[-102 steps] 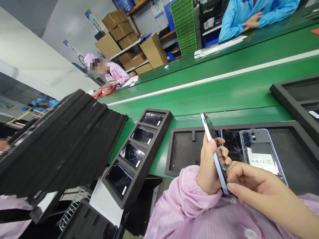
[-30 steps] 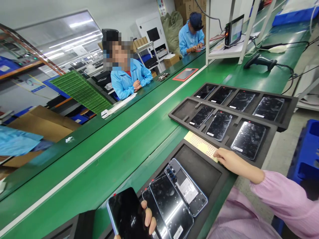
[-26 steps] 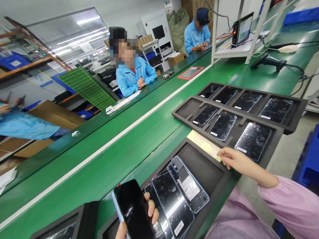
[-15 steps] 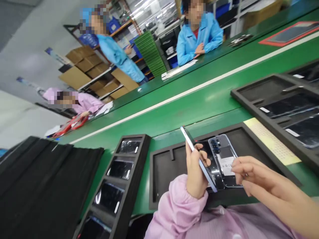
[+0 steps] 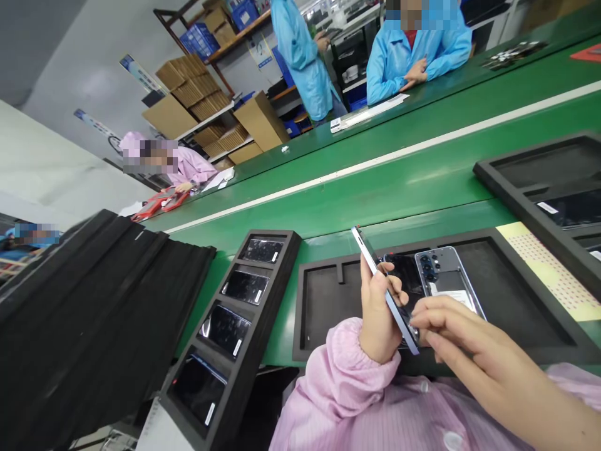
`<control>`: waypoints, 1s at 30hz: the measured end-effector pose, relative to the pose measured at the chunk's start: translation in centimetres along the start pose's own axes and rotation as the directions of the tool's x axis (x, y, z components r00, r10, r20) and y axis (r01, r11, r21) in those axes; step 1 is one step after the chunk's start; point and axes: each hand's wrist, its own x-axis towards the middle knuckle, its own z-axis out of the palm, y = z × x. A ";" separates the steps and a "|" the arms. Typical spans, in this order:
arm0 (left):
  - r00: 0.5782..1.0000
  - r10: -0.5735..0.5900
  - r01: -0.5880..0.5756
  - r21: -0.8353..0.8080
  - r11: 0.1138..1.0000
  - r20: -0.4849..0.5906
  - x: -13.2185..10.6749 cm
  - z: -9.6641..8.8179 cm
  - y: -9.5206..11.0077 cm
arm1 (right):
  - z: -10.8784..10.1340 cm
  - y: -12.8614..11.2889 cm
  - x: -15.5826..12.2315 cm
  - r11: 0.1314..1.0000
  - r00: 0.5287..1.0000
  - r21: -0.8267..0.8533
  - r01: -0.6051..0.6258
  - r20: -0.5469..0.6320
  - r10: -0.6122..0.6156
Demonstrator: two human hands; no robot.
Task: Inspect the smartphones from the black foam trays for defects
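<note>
My left hand (image 5: 377, 307) is wrapped round a smartphone (image 5: 385, 291), which is tilted so that mostly its pale blue side edge shows. Close by the phone's lower end is my right hand (image 5: 474, 344), its thumb and fingers drawn together in a pinch. Whatever those fingertips hold, if anything, is too small to make out. Behind my hands, a silver phone (image 5: 446, 269) lies back up with its cameras and a white label showing. A dark phone (image 5: 404, 269) lies beside it. Both rest on a black foam tray (image 5: 323, 269).
Left of my hands stands a narrow foam tray (image 5: 253, 313) with several phones, beside a tall black stack (image 5: 94, 326). Another phone tray (image 5: 498, 181) and a yellow dotted sheet (image 5: 554, 269) lie right. Across the green bench (image 5: 357, 188), people in blue and pink coats are present.
My right hand has moved left toward the held phone, and its fingers have drawn together. My left hand still holds the phone. The camera view has shifted.
</note>
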 end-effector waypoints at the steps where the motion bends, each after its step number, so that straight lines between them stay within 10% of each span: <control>1: 1.000 -0.023 0.023 -0.008 1.000 0.004 0.0 0.1 0.1 | 0.0 -0.2 0.1 1.000 1.000 -0.003 0.005 0.003 -0.005; 6: 0.988 -0.146 0.148 -0.031 0.989 0.043 -0.2 0.1 0.1 | 0.2 -0.6 0.6 0.998 0.999 -0.033 0.053 0.011 -0.052; 30: 1.000 -0.015 0.014 -0.014 1.000 -0.012 -0.5 0.3 0.2 | 1.0 -0.1 0.0 0.867 0.953 -0.406 0.288 0.031 -0.302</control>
